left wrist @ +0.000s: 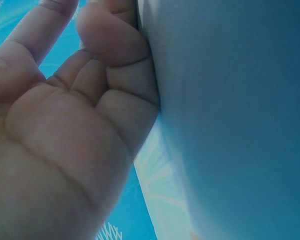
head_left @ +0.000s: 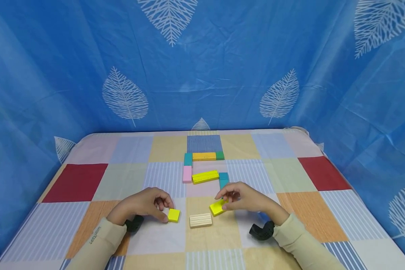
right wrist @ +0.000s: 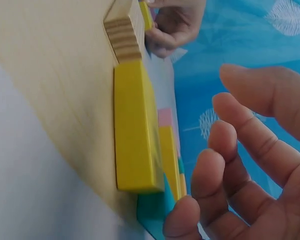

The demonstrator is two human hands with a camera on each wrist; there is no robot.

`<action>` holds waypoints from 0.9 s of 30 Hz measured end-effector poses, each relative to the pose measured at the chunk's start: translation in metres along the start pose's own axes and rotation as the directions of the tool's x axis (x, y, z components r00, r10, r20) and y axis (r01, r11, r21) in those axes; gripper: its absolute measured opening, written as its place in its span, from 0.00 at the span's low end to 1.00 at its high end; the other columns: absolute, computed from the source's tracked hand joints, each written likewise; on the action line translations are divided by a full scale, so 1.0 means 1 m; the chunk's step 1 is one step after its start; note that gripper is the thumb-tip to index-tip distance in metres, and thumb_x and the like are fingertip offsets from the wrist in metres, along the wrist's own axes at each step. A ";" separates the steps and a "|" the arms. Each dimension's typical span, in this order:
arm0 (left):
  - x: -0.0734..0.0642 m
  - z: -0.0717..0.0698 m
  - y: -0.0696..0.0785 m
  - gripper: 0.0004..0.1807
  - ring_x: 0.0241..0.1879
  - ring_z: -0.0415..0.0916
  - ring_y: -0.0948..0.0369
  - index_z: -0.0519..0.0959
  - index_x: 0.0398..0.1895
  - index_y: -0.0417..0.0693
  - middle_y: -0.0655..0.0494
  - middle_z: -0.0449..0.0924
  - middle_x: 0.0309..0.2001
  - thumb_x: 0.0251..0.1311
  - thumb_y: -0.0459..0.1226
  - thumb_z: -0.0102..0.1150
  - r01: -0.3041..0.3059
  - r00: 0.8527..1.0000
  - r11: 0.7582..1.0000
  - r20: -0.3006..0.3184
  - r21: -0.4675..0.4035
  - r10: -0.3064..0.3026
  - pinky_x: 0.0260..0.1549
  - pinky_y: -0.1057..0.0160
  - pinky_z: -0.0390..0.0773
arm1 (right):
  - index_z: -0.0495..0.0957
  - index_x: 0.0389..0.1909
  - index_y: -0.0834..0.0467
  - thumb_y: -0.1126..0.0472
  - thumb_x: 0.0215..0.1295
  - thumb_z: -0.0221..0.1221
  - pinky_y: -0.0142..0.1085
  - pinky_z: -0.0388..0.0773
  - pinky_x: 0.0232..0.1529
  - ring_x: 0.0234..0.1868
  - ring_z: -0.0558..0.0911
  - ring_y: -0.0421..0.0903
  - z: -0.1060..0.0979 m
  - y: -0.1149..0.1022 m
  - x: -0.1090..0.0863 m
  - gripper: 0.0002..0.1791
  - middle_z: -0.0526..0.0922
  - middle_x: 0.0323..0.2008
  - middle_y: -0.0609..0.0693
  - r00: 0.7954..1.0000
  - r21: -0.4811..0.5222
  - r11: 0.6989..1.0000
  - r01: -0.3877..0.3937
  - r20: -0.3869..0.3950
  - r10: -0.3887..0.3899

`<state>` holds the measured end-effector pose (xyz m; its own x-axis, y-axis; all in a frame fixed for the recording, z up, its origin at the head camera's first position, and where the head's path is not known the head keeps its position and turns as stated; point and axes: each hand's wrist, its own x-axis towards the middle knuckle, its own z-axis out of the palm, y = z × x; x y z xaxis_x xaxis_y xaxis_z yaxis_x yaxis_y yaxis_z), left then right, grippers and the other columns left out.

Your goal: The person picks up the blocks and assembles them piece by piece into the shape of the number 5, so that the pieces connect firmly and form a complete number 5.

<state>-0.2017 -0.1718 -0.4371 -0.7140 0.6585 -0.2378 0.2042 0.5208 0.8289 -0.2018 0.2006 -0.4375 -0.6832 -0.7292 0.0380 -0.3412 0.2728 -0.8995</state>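
In the head view my left hand (head_left: 148, 202) pinches a small square yellow block (head_left: 173, 215) at its edge, thumb on one side and finger on the other. The right wrist view shows this left hand (right wrist: 177, 22) at the far end, beside that block (right wrist: 146, 16). My right hand (head_left: 246, 197) hovers over a yellow rectangular block (head_left: 217, 207) lying on the cloth. In the right wrist view its fingers (right wrist: 222, 137) are spread and apart from this block (right wrist: 132, 127). Between the hands lies a plain wooden block (head_left: 200, 220) with a striped grain.
Beyond the hands, an arrangement of blocks includes an orange block (head_left: 204, 156), a green block (head_left: 219, 155), teal blocks (head_left: 188, 159), a pink block (head_left: 187, 174) and a slanted yellow block (head_left: 205, 177). A patchwork cloth (head_left: 121, 183) covers the table; a blue curtain (head_left: 202, 75) hangs behind.
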 end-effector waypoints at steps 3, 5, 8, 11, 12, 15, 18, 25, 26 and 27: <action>0.000 0.000 0.000 0.13 0.33 0.72 0.63 0.88 0.41 0.43 0.61 0.79 0.31 0.54 0.28 0.81 0.000 1.000 1.000 -0.001 0.000 0.000 0.35 0.69 0.73 | 0.85 0.52 0.70 0.69 0.70 0.69 0.31 0.75 0.39 0.39 0.76 0.38 0.004 -0.001 0.002 0.13 0.83 0.39 0.51 1.000 -0.021 1.000 0.022 -0.009 -0.022; 0.000 -0.001 0.000 0.13 0.33 0.72 0.63 0.88 0.41 0.43 0.61 0.79 0.31 0.54 0.28 0.81 -0.005 1.000 1.000 -0.003 0.003 0.005 0.35 0.69 0.73 | 0.85 0.52 0.69 0.69 0.71 0.68 0.32 0.76 0.40 0.40 0.77 0.40 0.006 -0.003 0.003 0.12 0.84 0.41 0.55 0.999 -0.038 0.998 0.046 -0.017 -0.047; 0.000 -0.001 0.000 0.12 0.33 0.72 0.64 0.88 0.40 0.43 0.62 0.80 0.31 0.54 0.29 0.81 -0.016 1.000 1.000 -0.003 0.010 0.016 0.35 0.69 0.74 | 0.85 0.51 0.68 0.68 0.71 0.68 0.35 0.79 0.43 0.42 0.80 0.46 0.011 -0.004 0.007 0.11 0.86 0.45 0.60 0.996 -0.069 0.994 0.083 -0.031 -0.085; 0.000 -0.002 -0.001 0.12 0.33 0.72 0.65 0.88 0.41 0.43 0.62 0.80 0.32 0.54 0.29 0.81 -0.027 1.000 0.999 -0.001 0.018 0.027 0.36 0.69 0.74 | 0.86 0.51 0.67 0.67 0.70 0.69 0.37 0.80 0.46 0.45 0.83 0.49 0.016 -0.006 0.011 0.11 0.87 0.46 0.59 0.994 -0.098 0.991 0.093 -0.043 -0.097; 0.000 -0.002 -0.001 0.12 0.33 0.72 0.65 0.88 0.41 0.43 0.62 0.80 0.32 0.55 0.29 0.81 -0.030 1.000 0.999 -0.001 0.019 0.030 0.36 0.69 0.74 | 0.87 0.51 0.66 0.67 0.70 0.69 0.37 0.80 0.47 0.46 0.83 0.48 0.018 -0.006 0.012 0.11 0.87 0.46 0.59 0.994 -0.106 0.990 0.090 -0.045 -0.096; 0.000 -0.002 -0.002 0.12 0.33 0.72 0.66 0.88 0.41 0.43 0.63 0.80 0.32 0.54 0.30 0.81 -0.035 0.999 0.999 -0.002 0.024 0.035 0.36 0.69 0.75 | 0.87 0.51 0.64 0.67 0.69 0.70 0.39 0.80 0.50 0.48 0.84 0.46 0.023 -0.008 0.015 0.12 0.87 0.46 0.57 0.995 -0.124 0.989 0.083 -0.047 -0.089; 0.000 -0.001 -0.002 0.12 0.33 0.72 0.66 0.88 0.40 0.44 0.63 0.80 0.31 0.54 0.30 0.81 -0.036 0.999 0.999 -0.009 0.028 0.036 0.36 0.69 0.74 | 0.87 0.51 0.64 0.67 0.69 0.70 0.39 0.81 0.54 0.50 0.85 0.44 0.027 -0.008 0.018 0.12 0.87 0.47 0.56 0.995 -0.138 0.986 0.089 -0.037 -0.095; 0.000 0.000 -0.002 0.13 0.32 0.72 0.65 0.88 0.39 0.44 0.62 0.79 0.31 0.53 0.29 0.82 -0.017 1.000 0.999 -0.026 0.029 0.017 0.35 0.68 0.75 | 0.88 0.50 0.61 0.68 0.69 0.70 0.40 0.83 0.56 0.50 0.83 0.44 0.035 -0.008 0.027 0.10 0.88 0.47 0.52 0.992 -0.233 0.965 0.123 -0.007 -0.128; 0.000 0.000 -0.002 0.13 0.32 0.72 0.64 0.88 0.39 0.44 0.62 0.79 0.31 0.53 0.29 0.83 -0.011 1.000 1.000 -0.028 0.030 0.012 0.35 0.68 0.75 | 0.89 0.49 0.61 0.67 0.69 0.71 0.40 0.82 0.56 0.50 0.83 0.44 0.036 -0.009 0.028 0.10 0.88 0.47 0.50 0.992 -0.256 0.958 0.125 0.001 -0.129; 0.000 0.000 -0.002 0.13 0.32 0.72 0.64 0.88 0.39 0.44 0.62 0.79 0.31 0.52 0.29 0.83 -0.006 1.000 1.000 -0.030 0.029 0.006 0.35 0.68 0.75 | 0.89 0.49 0.60 0.66 0.69 0.71 0.39 0.81 0.56 0.50 0.83 0.43 0.036 -0.009 0.029 0.09 0.89 0.46 0.49 0.992 -0.278 0.953 0.123 0.008 -0.125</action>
<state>-0.2019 -0.1731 -0.4386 -0.7324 0.6453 -0.2172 0.2278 0.5328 0.8150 -0.1949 0.1543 -0.4439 -0.6297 -0.7628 0.1470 -0.5887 0.3450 -0.7310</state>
